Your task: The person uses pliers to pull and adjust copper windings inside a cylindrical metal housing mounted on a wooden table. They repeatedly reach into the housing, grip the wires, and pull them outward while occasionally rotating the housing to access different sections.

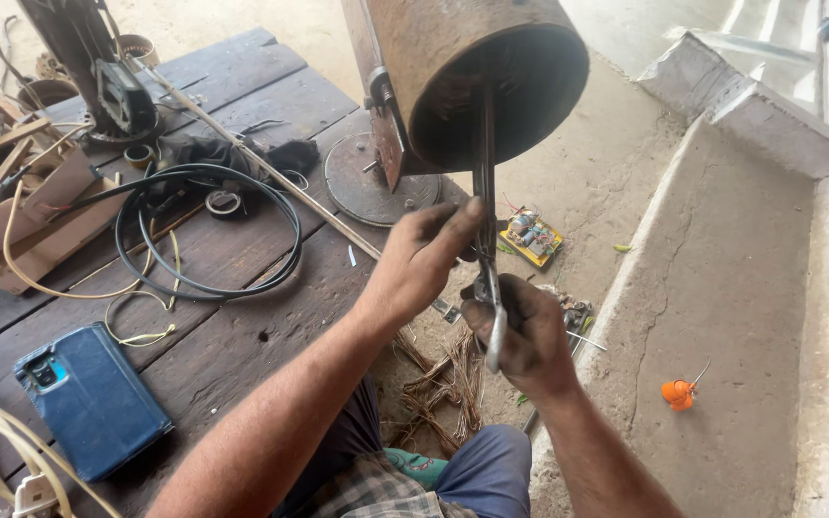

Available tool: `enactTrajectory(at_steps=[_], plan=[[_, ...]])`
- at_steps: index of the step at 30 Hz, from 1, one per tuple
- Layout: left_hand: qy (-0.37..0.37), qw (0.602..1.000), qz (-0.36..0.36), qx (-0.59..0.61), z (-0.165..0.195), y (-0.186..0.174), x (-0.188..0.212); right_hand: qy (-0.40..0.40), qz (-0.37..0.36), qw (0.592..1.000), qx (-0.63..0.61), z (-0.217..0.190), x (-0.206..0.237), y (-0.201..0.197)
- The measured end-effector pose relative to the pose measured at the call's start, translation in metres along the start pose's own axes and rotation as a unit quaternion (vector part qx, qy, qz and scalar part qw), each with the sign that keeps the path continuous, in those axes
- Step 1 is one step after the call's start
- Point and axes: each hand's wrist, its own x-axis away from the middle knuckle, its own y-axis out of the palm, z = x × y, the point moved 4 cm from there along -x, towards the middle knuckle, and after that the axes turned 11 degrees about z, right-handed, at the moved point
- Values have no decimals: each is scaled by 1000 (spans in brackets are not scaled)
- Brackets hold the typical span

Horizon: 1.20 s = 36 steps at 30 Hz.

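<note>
Nearest the camera, the right hand [528,336] is closed around the lower handle end of a long pair of metal pliers [486,249], and the left hand [424,254] is curled against the same tool a little higher, fingers wrapped and thumb pressed along the shaft. The pliers run upward from both hands into the open mouth of a rusty cylindrical motor housing [477,82], which stands at the far edge of the dark wooden tabletop [242,317]; the tool tip is lost in the shadow inside, so what it grips cannot be told. Risk: if the tip lets go under pull, both hands would likely jerk back toward the body. A second risk is the housing tipping off the tabletop edge, since it appears to overhang the floor. Below the hands lies a heap of stripped copper wire [443,384], which could snag the tool. Left of the hands, a blue phone case [88,398] and a coiled black cable [208,230] crowd the boards. To the right, the concrete floor [722,288] gives open room, apart from a small orange object [678,393].
</note>
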Motion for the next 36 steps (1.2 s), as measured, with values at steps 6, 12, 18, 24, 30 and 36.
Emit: enactTrajectory(at_steps=[6, 12, 18, 24, 30, 36], plan=[[-109, 969, -99, 200, -20, 24, 26, 27, 12, 999, 25, -26, -33, -8], [-118, 957, -132, 231, -13, 26, 32, -7, -4, 996, 87, -32, -57, -2], [-145, 965, -88, 199, 8, 34, 36, 89, -12, 991, 99, -47, -55, 6], [-151, 977, -54, 142, 6, 40, 28, 88, -23, 983, 162, -63, -58, 3], [-73, 992, -2, 98, -3, 35, 25, 17, -1, 986, 168, -62, -54, 5], [-77, 994, 7, 78, 6, 42, 47, -56, -8, 968, 244, -38, -47, -5]])
